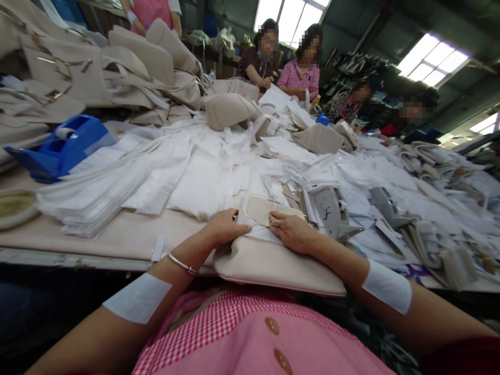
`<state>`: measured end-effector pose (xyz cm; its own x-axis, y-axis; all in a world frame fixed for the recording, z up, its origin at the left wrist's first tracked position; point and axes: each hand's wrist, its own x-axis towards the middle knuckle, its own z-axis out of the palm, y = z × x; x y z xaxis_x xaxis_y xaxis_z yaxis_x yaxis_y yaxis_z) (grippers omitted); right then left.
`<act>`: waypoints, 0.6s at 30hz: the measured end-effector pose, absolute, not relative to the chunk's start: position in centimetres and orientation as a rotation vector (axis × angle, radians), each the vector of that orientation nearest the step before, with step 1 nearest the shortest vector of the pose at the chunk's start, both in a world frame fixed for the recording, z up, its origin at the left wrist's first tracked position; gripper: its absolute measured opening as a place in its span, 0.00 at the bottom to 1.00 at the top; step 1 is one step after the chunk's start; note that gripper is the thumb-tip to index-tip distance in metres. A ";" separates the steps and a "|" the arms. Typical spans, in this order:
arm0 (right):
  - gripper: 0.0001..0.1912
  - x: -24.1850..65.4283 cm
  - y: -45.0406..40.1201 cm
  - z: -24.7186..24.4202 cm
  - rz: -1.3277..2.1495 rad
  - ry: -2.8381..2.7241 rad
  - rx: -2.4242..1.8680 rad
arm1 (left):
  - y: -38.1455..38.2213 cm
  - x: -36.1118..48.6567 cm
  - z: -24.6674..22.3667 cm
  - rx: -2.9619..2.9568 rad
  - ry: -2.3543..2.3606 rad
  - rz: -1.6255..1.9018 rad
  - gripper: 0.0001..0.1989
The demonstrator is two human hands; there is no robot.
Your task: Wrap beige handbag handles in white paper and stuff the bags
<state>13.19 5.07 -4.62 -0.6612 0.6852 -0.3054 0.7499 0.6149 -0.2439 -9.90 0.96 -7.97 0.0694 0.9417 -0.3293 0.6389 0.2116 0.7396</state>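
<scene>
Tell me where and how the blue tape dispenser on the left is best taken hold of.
Probably take the blue tape dispenser by its taller right end, from above: that end is bulkier than the low, tapering left one, its top is uncovered, and beige bags lie behind, white sheets beside.

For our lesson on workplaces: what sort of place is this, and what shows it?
Probably a bag factory or workshop: heaped beige bags, a blue tape dispenser and several people along a crowded worktable suggest it.
</scene>
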 end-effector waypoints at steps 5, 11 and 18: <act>0.22 12.6 4.6 -5.2 -0.369 2.651 1.163 | 1.1 -9.3 -7.5 1.526 1.668 0.456 0.31; 0.31 13.4 4.7 -4.8 -0.477 2.685 1.104 | 0.8 -9.6 -7.6 1.499 1.667 0.483 0.34; 0.39 19.2 6.4 -3.4 -0.857 2.682 1.825 | 0.5 -10.2 -7.7 1.183 1.443 0.692 0.31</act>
<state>19.17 6.37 -3.37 -0.3925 0.9137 -0.1052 0.8055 0.2863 -0.5188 -10.18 0.51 -7.69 0.0904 0.9239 -0.3718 0.2888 0.3329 0.8976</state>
